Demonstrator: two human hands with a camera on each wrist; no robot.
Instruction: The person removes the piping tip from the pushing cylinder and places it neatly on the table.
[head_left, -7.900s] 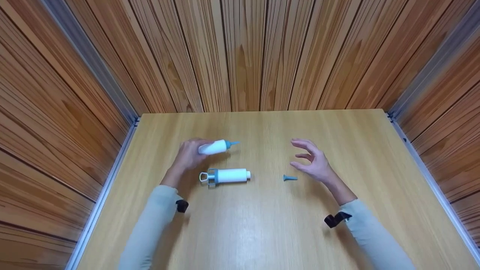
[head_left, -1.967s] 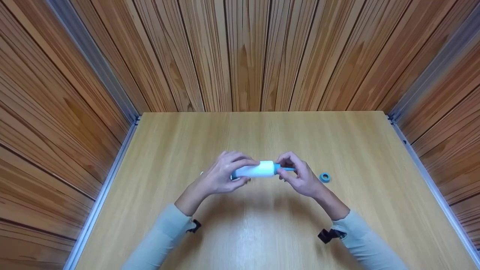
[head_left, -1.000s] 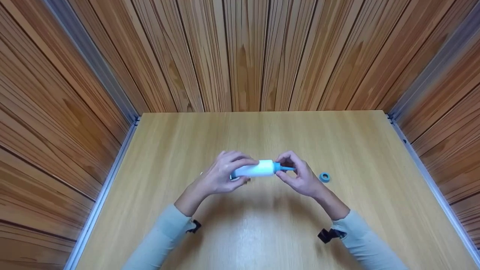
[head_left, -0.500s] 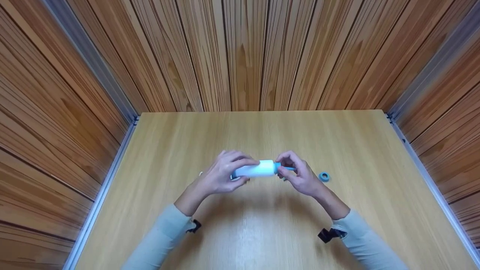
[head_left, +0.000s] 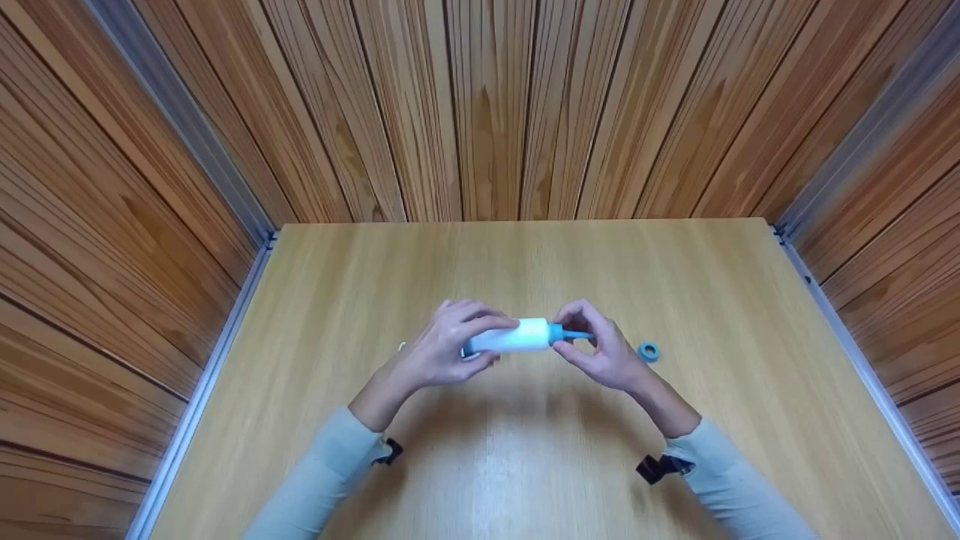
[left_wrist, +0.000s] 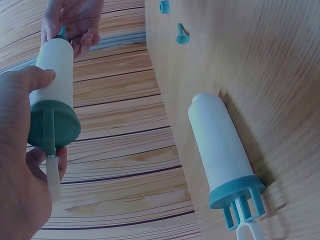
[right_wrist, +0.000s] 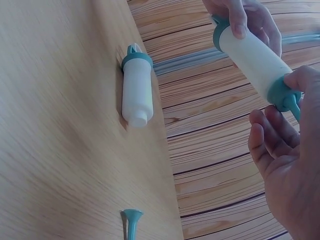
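Note:
My left hand (head_left: 442, 349) grips the white barrel of an icing syringe (head_left: 525, 335), raised above the table and pointing right. Its teal end cap (left_wrist: 55, 125) and pale plunger handle (left_wrist: 53, 177) face back past the palm. At the other end, my right hand (head_left: 606, 354) has thumb and fingertips around the teal nozzle collar (right_wrist: 281, 93), the thumb lying against it. The slim nozzle (head_left: 577, 334) points into the right palm. A second white syringe (left_wrist: 220, 142) lies on the table, mostly hidden by my left hand in the head view.
A loose teal nozzle (left_wrist: 182, 36) lies on the table below my right hand, hidden in the head view. Right of that hand lies a teal ring (head_left: 649, 352). Wood-panelled walls (head_left: 487, 112) enclose the table (head_left: 510, 262) at the back and sides.
Earlier my left hand held the syringe farther left and my right hand was empty; both have since met at the middle. Lately, only my right fingers shift around the collar, baring more of it.

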